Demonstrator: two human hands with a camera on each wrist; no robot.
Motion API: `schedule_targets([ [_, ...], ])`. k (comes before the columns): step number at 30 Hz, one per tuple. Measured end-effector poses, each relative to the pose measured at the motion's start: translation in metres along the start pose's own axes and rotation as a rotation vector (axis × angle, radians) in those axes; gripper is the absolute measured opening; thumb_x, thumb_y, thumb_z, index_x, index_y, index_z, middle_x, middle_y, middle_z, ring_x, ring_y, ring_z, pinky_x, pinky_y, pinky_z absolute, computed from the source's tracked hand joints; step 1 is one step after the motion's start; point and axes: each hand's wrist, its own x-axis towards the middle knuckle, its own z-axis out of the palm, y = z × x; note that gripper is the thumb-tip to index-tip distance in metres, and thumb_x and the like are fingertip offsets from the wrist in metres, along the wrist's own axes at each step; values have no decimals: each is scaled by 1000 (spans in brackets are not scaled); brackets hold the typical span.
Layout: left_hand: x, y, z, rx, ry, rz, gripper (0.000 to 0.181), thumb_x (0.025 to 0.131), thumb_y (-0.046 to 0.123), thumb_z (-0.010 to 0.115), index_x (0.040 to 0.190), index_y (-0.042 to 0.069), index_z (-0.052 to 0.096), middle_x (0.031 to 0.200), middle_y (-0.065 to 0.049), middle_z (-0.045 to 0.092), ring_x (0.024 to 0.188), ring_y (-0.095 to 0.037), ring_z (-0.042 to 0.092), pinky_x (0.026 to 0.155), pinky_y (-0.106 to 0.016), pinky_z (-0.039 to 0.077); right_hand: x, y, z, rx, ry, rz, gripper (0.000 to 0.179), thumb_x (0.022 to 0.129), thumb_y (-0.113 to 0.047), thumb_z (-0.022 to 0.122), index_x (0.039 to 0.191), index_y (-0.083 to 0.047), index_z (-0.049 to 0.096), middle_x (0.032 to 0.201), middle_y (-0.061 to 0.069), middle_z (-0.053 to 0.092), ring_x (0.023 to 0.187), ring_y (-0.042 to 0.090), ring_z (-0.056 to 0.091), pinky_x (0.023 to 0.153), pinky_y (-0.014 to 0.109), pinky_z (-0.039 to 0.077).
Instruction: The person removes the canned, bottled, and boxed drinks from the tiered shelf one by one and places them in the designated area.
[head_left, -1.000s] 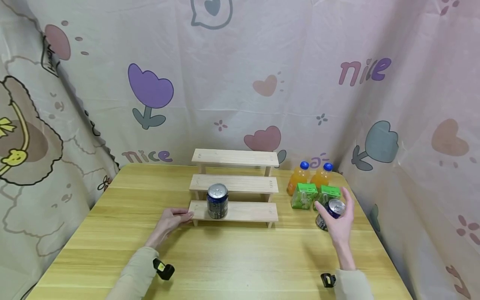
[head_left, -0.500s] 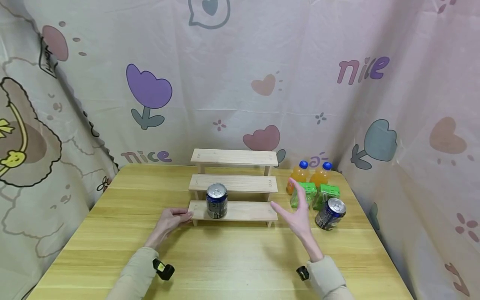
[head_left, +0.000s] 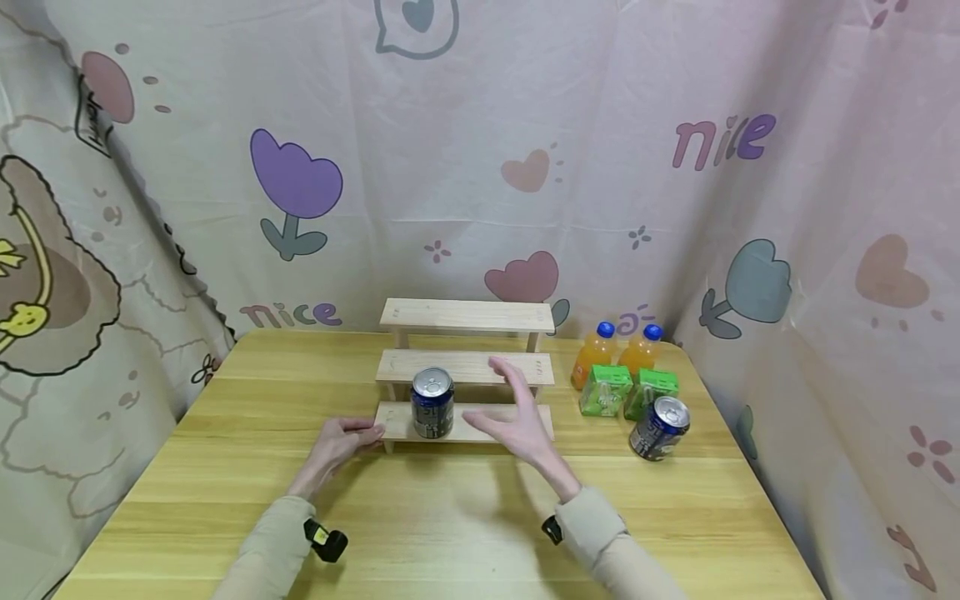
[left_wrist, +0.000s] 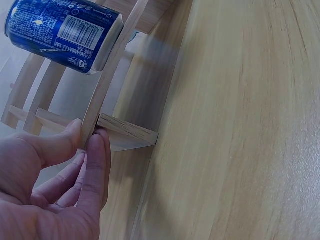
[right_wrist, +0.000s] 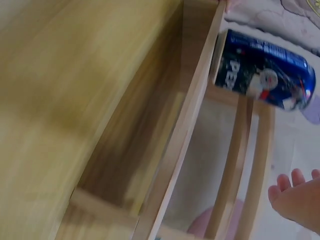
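Observation:
A three-step wooden shelf (head_left: 465,367) stands on the table, and a blue soda can (head_left: 432,403) sits upright on the left part of its lowest step. My left hand (head_left: 339,450) pinches the left end of that step between thumb and fingers, as the thumb and fingertips in the left wrist view (left_wrist: 60,175) show. My right hand (head_left: 517,421) hovers by the right half of the lowest step, thumb and fingers spread apart, holding nothing. In the right wrist view, part of the right hand (right_wrist: 300,200) lies apart from the can (right_wrist: 265,70).
On the table's right side stand two orange juice bottles (head_left: 595,357) with blue caps. Two green drink cartons (head_left: 606,392) are in front of them, with a second blue can (head_left: 660,428) nearest me. A patterned curtain (head_left: 600,167) hangs behind and beside the table.
My right hand has left the can on the right and moved left to the shelf, fingers still spread. My left hand has stayed on the step's end. Both cans have stayed put.

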Motion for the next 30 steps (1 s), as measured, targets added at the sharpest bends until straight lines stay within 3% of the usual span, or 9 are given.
schedule_targets([
  [7,0,-1,0,16,-8,11,49,94,5,69,130,-23,50,92,-5,76,82,-10,73,79,-24,64,11,-4,24,4,-119,25,91,78,-25,87,153,-11,38,155,9,44,143,32,40,121,62,31],
  [16,0,-1,0,21,3,5,49,94,5,69,130,-23,50,93,-7,76,81,-10,73,79,-24,64,21,1,42,8,-209,56,89,79,-27,86,153,-16,38,154,8,45,143,28,42,123,60,30],
  [22,0,-2,0,13,-3,9,49,94,4,68,130,-23,50,93,-7,76,82,-10,74,80,-24,64,25,2,50,42,-227,87,89,79,-23,86,153,-18,36,151,9,48,140,30,46,121,60,35],
  [30,1,-2,0,18,-6,7,50,94,6,70,129,-23,51,93,-6,75,81,-8,73,79,-23,64,30,6,57,40,-217,40,86,80,-19,86,151,-13,39,144,11,54,135,27,50,118,53,40],
])
